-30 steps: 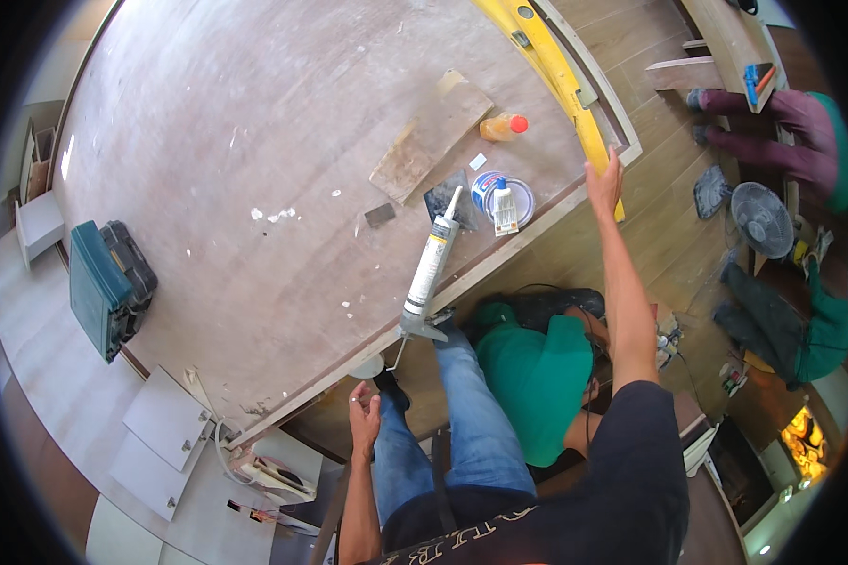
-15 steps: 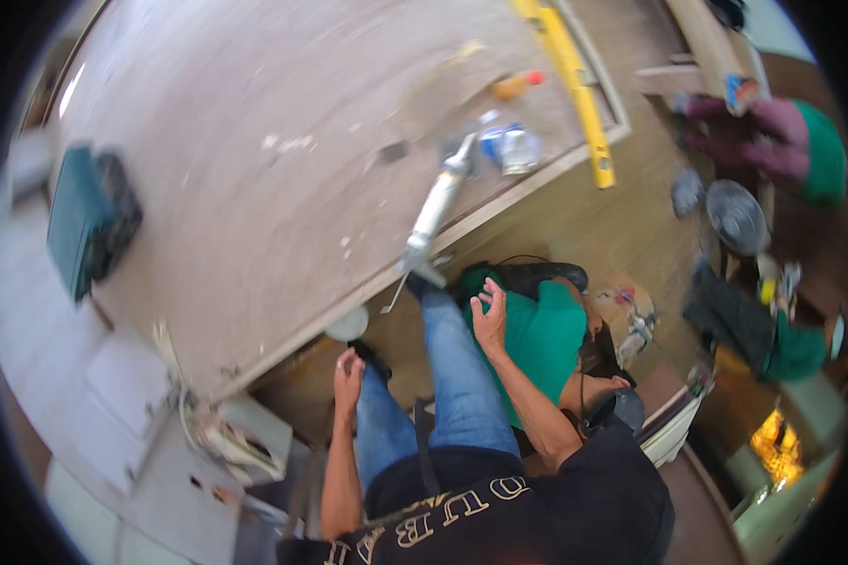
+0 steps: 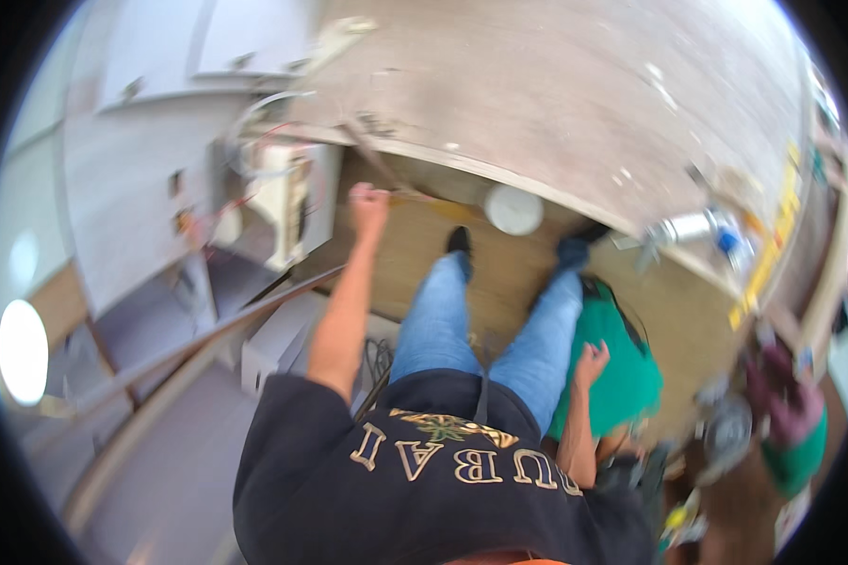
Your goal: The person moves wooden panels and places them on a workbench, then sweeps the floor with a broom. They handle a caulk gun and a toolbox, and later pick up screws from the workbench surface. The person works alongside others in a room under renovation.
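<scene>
The picture is blurred by motion. My left hand [image 3: 368, 203] hangs in front of me with its fingers curled into a fist, close to the edge of a big wooden board [image 3: 537, 94]. A thin strip runs past the fist; whether it is gripped is not visible. My right hand [image 3: 591, 363] hangs by my right thigh with fingers spread and holds nothing, just above a green bag [image 3: 627, 377] on the floor. My legs in blue jeans [image 3: 438, 320] stand between the two hands.
A caulking gun [image 3: 678, 229] and a yellow level [image 3: 773, 254] lie on the board's right part. A white round lid [image 3: 513, 209] sits under its edge. A white box with loose wires [image 3: 292, 202] stands left. Another person in maroon and green [image 3: 791, 419] is at far right.
The view has swung, so the board now lies at the top. My right hand dropped from the yellow level to my side by the green bag. My left hand stays low.
</scene>
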A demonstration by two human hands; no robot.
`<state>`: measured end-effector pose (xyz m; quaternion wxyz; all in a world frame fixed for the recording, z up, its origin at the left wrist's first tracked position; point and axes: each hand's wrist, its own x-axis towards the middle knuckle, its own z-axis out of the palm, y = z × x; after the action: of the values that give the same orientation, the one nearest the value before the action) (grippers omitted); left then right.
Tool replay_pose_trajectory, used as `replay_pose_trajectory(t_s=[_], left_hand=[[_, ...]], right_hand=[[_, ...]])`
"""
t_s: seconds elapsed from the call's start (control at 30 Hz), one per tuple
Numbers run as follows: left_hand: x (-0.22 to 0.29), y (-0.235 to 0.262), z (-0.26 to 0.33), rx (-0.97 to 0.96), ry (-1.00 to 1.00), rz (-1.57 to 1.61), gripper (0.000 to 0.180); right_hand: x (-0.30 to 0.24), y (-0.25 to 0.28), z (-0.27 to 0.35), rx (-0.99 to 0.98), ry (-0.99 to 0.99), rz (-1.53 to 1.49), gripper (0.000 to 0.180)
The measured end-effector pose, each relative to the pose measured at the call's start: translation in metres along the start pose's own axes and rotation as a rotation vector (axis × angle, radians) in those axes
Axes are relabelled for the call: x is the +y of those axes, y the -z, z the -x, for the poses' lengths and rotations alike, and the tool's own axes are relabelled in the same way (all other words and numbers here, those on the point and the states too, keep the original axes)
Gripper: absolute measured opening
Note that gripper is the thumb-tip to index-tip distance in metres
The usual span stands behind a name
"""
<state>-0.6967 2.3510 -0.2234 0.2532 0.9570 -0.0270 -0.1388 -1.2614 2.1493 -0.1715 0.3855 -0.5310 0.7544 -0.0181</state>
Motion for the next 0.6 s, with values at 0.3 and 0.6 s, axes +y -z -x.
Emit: replay_pose_trajectory(t_s=[0.3,0.6], left_hand=[[-0.033,-0.004,-0.127,-0.120,0.012,0.503,0.074],[-0.054,-0.012,-0.188,-0.125,-0.119,0.364,0.060]], right_hand=[[-0.053,-0.033,0.071,-0.089,0.156,0.010,0.047],[-0.061,-0.097,0.132,-0.149,0.160,-0.171,0.041]])
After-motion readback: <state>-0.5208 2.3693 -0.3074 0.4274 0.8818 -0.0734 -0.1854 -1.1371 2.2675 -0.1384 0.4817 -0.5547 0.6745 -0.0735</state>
